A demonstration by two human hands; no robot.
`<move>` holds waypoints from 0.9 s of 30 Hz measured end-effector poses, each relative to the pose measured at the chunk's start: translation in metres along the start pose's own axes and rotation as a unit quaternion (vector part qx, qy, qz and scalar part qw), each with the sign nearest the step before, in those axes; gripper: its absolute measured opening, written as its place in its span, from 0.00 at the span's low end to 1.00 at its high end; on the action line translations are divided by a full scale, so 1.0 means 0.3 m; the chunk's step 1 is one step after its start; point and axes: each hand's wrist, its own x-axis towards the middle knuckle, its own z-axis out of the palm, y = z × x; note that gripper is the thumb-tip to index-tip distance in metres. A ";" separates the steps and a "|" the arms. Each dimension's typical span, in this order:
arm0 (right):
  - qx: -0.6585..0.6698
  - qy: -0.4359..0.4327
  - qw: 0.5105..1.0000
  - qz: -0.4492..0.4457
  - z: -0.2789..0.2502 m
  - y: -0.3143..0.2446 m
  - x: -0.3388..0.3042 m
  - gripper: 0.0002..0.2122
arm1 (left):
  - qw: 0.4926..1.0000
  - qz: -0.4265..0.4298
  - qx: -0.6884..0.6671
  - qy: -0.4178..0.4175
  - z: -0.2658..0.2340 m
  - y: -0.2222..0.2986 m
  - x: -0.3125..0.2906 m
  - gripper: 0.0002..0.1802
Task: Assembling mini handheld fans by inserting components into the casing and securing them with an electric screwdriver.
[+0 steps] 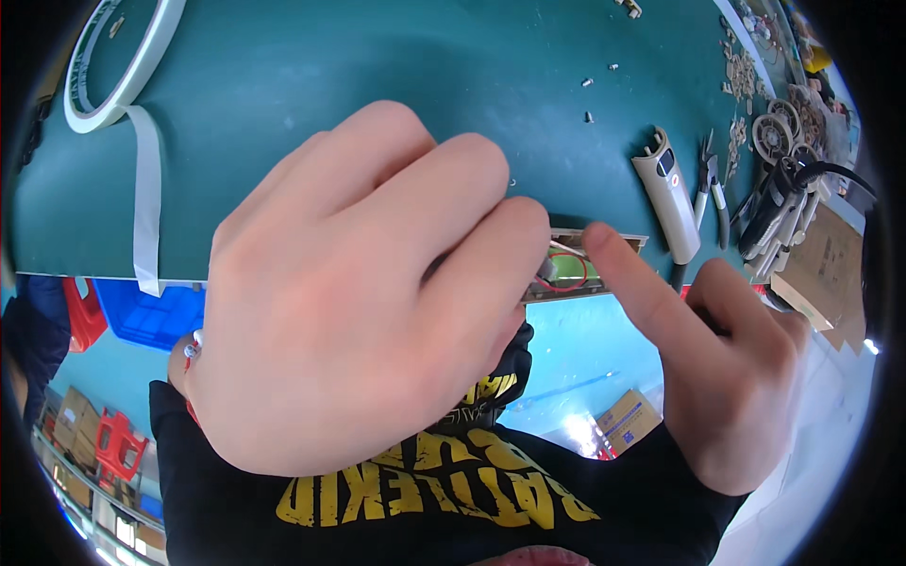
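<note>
My left hand (368, 292), very near the camera, is curled into a closed shape. Its thumb and whatever its fingertips hold are hidden beneath it. Behind its knuckles, at the table's near edge, lies a narrow open casing (636, 242). Inside the casing show a green part (569, 271) and a thin red wire (579, 283). My right hand (731, 377) presses its index fingertip on the casing's rim, its other visible fingers folded in; the thumb is out of sight. Beyond that hand lies a pale handheld device shell (672, 203) with a small dark window.
The green table (377, 57) bears a tape roll (99, 118) with a loose strip (147, 208) at left. Small screws (590, 118), cutting pliers (710, 189), a black corded tool (769, 212) and small fans (774, 137) lie to the right. A blue bin (151, 311) stands near left.
</note>
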 end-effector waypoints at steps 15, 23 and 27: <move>-0.079 -0.045 0.995 -0.035 -0.030 -0.009 0.048 0.26 | 0.997 0.051 0.036 -0.039 -0.013 -0.029 0.034 0.26; -0.148 -0.048 0.983 -0.102 -0.040 -0.049 0.071 0.23 | 0.999 -0.009 0.037 -0.023 -0.003 -0.029 -0.014 0.24; -0.218 -0.112 0.968 -0.046 -0.076 -0.082 0.049 0.21 | 0.999 -0.018 0.029 -0.010 -0.002 -0.008 0.012 0.24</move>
